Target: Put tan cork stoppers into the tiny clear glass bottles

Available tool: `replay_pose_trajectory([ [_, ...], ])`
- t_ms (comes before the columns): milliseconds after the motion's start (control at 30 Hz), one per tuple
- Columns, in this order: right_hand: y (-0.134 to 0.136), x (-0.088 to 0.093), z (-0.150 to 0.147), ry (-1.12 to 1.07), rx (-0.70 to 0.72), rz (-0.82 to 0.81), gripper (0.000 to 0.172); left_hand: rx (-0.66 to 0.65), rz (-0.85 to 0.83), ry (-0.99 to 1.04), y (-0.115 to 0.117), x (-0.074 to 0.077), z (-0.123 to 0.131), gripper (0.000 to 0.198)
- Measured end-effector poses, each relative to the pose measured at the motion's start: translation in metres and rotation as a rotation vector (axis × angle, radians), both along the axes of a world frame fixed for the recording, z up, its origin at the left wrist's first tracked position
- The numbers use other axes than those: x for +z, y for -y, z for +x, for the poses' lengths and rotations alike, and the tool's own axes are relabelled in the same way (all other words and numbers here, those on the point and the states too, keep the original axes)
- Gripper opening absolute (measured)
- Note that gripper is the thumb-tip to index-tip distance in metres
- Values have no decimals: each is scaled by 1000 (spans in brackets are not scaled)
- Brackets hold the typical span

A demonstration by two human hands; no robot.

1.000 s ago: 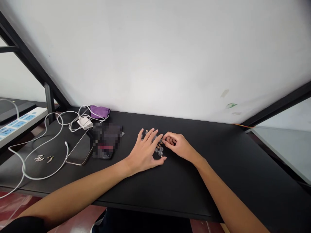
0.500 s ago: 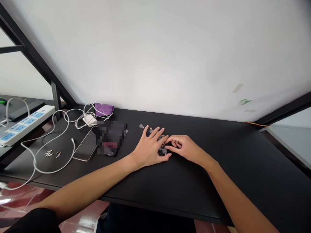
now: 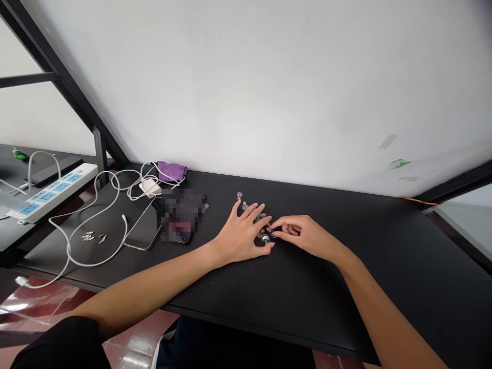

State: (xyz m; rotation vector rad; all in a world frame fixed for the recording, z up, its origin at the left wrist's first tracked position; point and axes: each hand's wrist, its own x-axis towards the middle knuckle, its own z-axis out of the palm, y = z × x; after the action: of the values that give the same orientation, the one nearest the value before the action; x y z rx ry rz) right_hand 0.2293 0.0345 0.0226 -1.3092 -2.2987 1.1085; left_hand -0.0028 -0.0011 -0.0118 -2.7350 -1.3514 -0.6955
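Palm down, my left hand point(image 3: 239, 238) spreads its fingers over a small pile of clear round pieces point(image 3: 265, 238) with metallic-looking parts on the black tabletop. Its fingers hide much of the pile. One loose clear round piece point(image 3: 239, 195) lies just beyond its little finger. At the pile's right edge, my right hand point(image 3: 302, 233) brings thumb and index finger close together at a piece, its other fingers curled in. What sits between those two fingertips is too small to make out.
Left on the black table point(image 3: 277, 297) lie a phone point(image 3: 143, 228), a partly blurred dark device point(image 3: 188, 210), a white cable point(image 3: 69, 241) with a charger point(image 3: 150, 187), a purple cloth point(image 3: 171, 171) and several small metal pieces point(image 3: 88, 236). A power strip point(image 3: 54, 192) is farther left. A white wall point(image 3: 269, 102) stands behind.
The whole view has shifted slightly. The loose round piece has turned and lies closer to my left little finger. My right fingertips stay at the pile's right edge, a little farther from my left thumb.
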Motion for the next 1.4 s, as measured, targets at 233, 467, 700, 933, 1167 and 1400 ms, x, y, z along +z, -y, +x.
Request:
replay_pose_trajectory([
  [233, 0, 2, 5, -1, -40, -7, 35, 3, -15, -5, 1, -1, -1, 59],
  [467, 0, 0, -1, 17, -42, -27, 36, -1, -24, -8, 1, 0, -1, 57],
  [700, -3, -2, 7, 12, -15, -7, 29, -2, -54, -21, 0, 0, -5, 58],
  [933, -2, 0, 6, -32, 7, 38, 26, 24, -32, -13, 2, 5, -7, 58],
  [1167, -3, -3, 8, -82, -10, 60, 29, 307, 76, 4, -5, 5, -18, 48],
  [1400, -4, -6, 9, -109, 3, 100, 27, 204, -4, -32, -7, 2, -20, 49],
])
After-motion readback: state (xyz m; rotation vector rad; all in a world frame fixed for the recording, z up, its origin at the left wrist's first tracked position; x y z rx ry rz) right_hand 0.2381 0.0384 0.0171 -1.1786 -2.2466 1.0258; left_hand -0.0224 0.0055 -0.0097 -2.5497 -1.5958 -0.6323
